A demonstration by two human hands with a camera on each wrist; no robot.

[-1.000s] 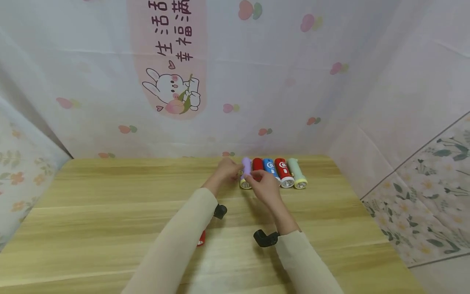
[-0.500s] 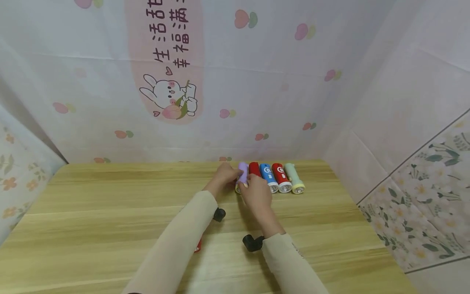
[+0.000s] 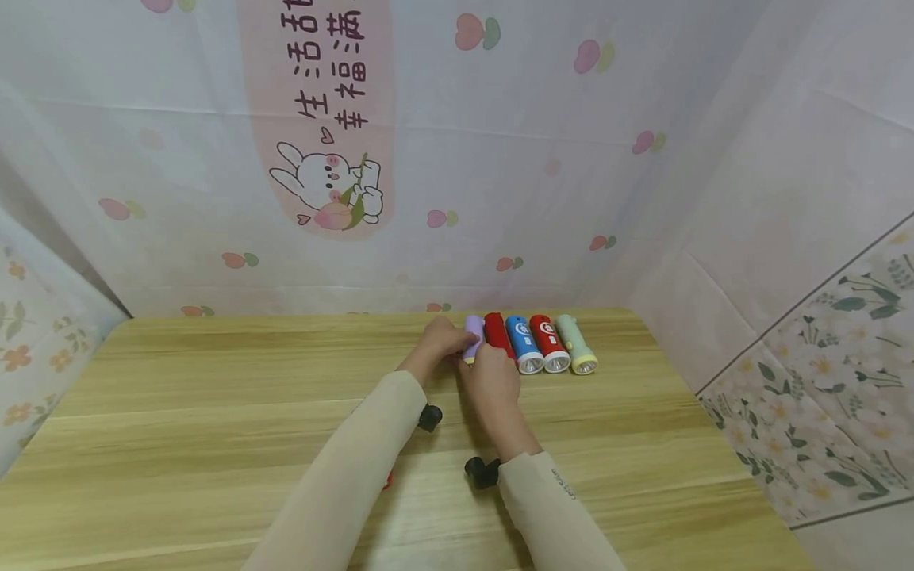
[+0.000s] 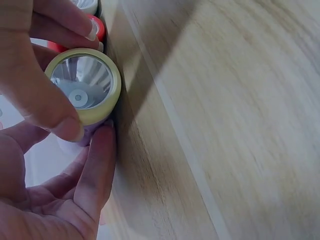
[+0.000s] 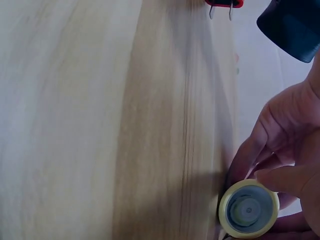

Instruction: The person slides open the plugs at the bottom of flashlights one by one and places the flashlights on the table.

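A purple flashlight [image 3: 474, 327] with a pale yellow head lies at the left end of a row at the table's far side. My left hand [image 3: 437, 342] pinches its body from the left, fingertips low along the side in the left wrist view. From the front right, my right hand [image 3: 494, 385] grips the yellow head [image 4: 115, 85], thumb over the rim and lens facing me. Beside it is a red flashlight [image 3: 497, 329], its front end hidden behind my right hand. A blue flashlight [image 3: 524, 339], another red flashlight [image 3: 548, 337] and a mint green flashlight [image 3: 574, 337] follow to the right.
A red object [image 3: 389, 479] lies mostly hidden by my left forearm; the right wrist view shows a red piece [image 5: 227, 2] with two metal prongs. Patterned cloth [image 3: 428, 182] hangs behind the wooden table [image 3: 214, 412]. Black wrist mounts [image 3: 481, 473] hang under both cuffs.
My right hand has shifted left and forward over the purple flashlight's head, uncovering the blue flashlight's front. My left hand stays on the purple flashlight. The head view has tilted slightly.
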